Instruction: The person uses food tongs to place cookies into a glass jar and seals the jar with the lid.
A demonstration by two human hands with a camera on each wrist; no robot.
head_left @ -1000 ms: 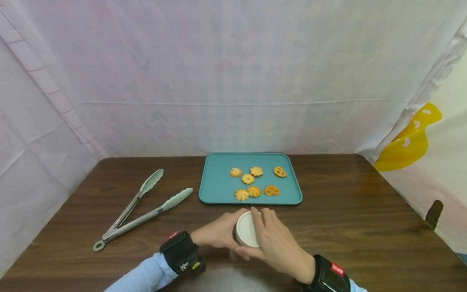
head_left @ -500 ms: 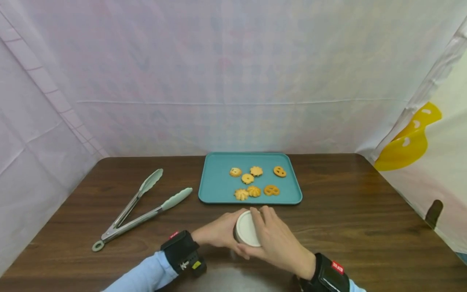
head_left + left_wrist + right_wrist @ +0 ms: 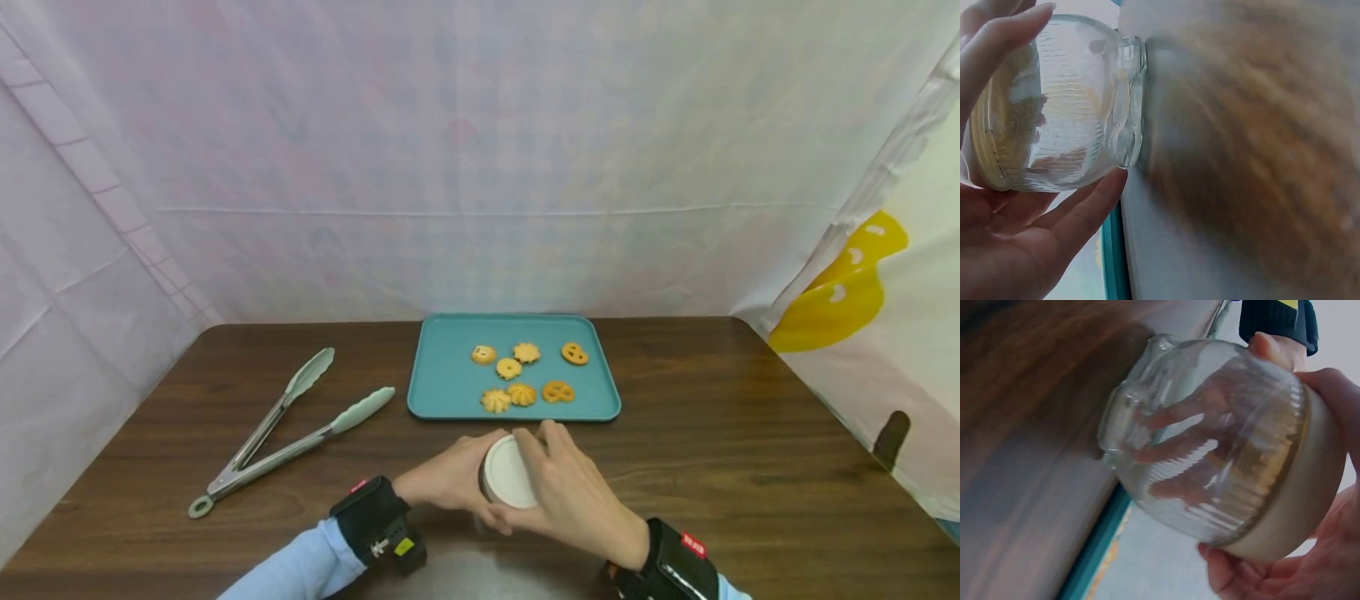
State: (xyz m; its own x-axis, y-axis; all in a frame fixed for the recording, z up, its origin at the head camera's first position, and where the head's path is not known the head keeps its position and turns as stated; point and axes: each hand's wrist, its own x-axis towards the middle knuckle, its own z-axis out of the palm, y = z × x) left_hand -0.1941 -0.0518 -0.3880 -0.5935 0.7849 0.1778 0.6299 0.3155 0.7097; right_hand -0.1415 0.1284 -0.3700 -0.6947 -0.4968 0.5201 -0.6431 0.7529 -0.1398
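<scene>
A clear glass jar (image 3: 1210,434) with a pale, cream-white lid (image 3: 508,472) stands upright on the table in front of me. My left hand (image 3: 448,480) grips the jar's body from the left, thumb on the near side and fingers round the far side. From the right, my right hand (image 3: 576,504) holds the lid by its edge, fingers at the far rim and thumb at the near rim. Through the glass in the right wrist view, the left fingers show. The lid sits on the jar's mouth. No contents can be made out inside.
Behind the jar lies a teal tray (image 3: 442,375) bearing several small cookies (image 3: 522,394) and two pretzel-shaped ones (image 3: 558,392). Spread metal tongs (image 3: 247,471) with pale green tips rest at the left of the wooden table (image 3: 720,467). White cloth (image 3: 480,167) hangs behind it.
My right fingers have shifted slightly on the lid's edge, with the knuckles bent a little more. The left hand, jar, tray and tongs stay in place.
</scene>
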